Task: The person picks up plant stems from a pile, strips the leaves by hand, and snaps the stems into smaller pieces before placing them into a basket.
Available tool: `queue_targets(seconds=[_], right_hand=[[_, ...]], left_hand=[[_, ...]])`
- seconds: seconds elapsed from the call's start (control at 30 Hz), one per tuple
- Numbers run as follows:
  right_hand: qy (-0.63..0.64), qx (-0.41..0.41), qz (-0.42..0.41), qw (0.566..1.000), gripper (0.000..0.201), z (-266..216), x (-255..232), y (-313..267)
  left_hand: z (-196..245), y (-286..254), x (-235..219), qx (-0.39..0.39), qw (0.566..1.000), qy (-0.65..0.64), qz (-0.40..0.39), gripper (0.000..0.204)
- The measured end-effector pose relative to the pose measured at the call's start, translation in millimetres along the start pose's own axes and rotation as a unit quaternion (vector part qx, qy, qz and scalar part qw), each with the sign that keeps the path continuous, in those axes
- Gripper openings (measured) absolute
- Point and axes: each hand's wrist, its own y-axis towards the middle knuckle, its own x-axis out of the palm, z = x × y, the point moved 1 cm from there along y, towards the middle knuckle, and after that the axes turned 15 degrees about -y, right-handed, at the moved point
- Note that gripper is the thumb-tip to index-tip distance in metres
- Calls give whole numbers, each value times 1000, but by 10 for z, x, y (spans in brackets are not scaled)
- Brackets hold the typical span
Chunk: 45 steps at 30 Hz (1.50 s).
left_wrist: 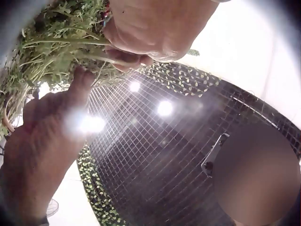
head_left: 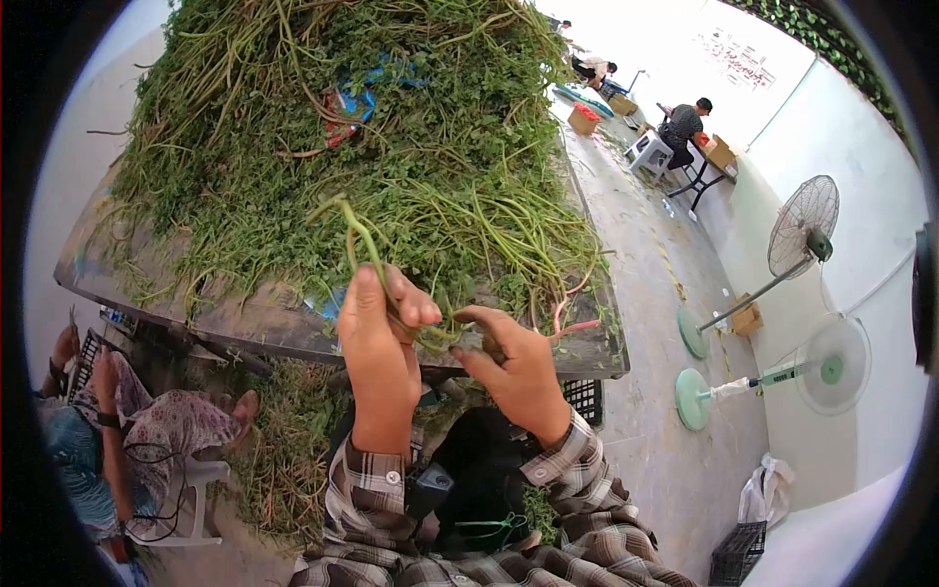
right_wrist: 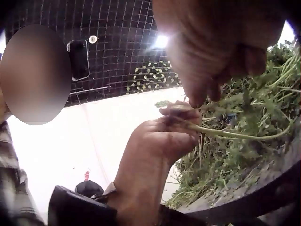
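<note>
My left hand (head_left: 381, 338) grips a bent, leafy green stem (head_left: 360, 230) whose upper part sticks up past the thumb. The stem's lower end loops out below the left fingers. There my right hand (head_left: 518, 367) has its thumb and curled forefinger about this end, close beside the left fingertips. In the left wrist view, the stem (left_wrist: 66, 41) runs leftward out of the left hand. The right wrist view shows it as a long curve (right_wrist: 244, 136) leaving the left hand (right_wrist: 160, 141). A large heap of leafy greens (head_left: 391, 147) lies beyond both hands.
The heap sits on a dark table (head_left: 225, 323), with a blue and red wrapper (head_left: 350, 115) in it. Another person (head_left: 127, 440) sits at left beside loose greens (head_left: 284, 460) on the floor. Two fans (head_left: 802, 230) stand at right. Farther back, a person (head_left: 685, 127) sits at a small table.
</note>
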Motion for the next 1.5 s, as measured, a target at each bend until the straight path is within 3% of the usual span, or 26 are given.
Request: queue_targets(seconds=[0.07, 0.13, 0.2, 0.37, 0.57, 0.63, 0.67, 0.73, 0.9, 1.17, 1.3, 1.37, 1.4, 1.47, 1.5], right_hand=[[9, -22, 26, 999, 32, 56, 11, -46], [26, 28, 21, 999, 25, 90, -7, -98], [37, 29, 44, 998, 23, 122, 5, -161], [55, 40, 73, 995, 19, 217, 49, -322], [97, -4, 73, 993, 26, 64, 58, -339], [92, 26, -3, 995, 33, 28, 60, -353], [93, 26, -2, 995, 33, 30, 85, -346], [45, -47, 10, 998, 37, 22, 191, -315], [48, -13, 2, 999, 37, 76, 412, -244], [200, -4, -33, 979, 21, 8, 547, -126], [92, -64, 18, 994, 17, 25, 508, -124], [-7, -100, 110, 989, 14, 14, 465, -113], [-8, -99, 111, 989, 14, 38, 462, -126], [-16, -14, 59, 998, 12, 198, 496, -139], [12, -50, 54, 997, 8, 256, 506, -132]], left_hand=[[24, 7, -35, -9, 992, -122, 0, 31], [47, 21, -17, -1, 991, -134, 21, 30], [71, 24, -17, 38, 989, -140, 15, 31], [108, 23, -41, 34, 981, -188, -14, 31], [107, 14, -34, 20, 975, -217, -46, 32], [99, 16, -22, 13, 974, -221, -44, 32], [89, 19, -19, 17, 975, -220, -38, 33], [77, 20, -21, 20, 976, -216, -32, 33], [79, 22, -21, 26, 965, -258, -22, 34], [103, 42, -67, 31, 967, -252, -23, 32], [108, 50, -102, 13, 969, -245, -13, 32], [92, 37, -75, 11, 971, -240, -9, 32], [91, 31, -59, 9, 972, -236, -8, 32], [163, 21, -41, 21, 972, -232, -15, 32], [192, 29, -41, 38, 973, -229, -18, 31]])
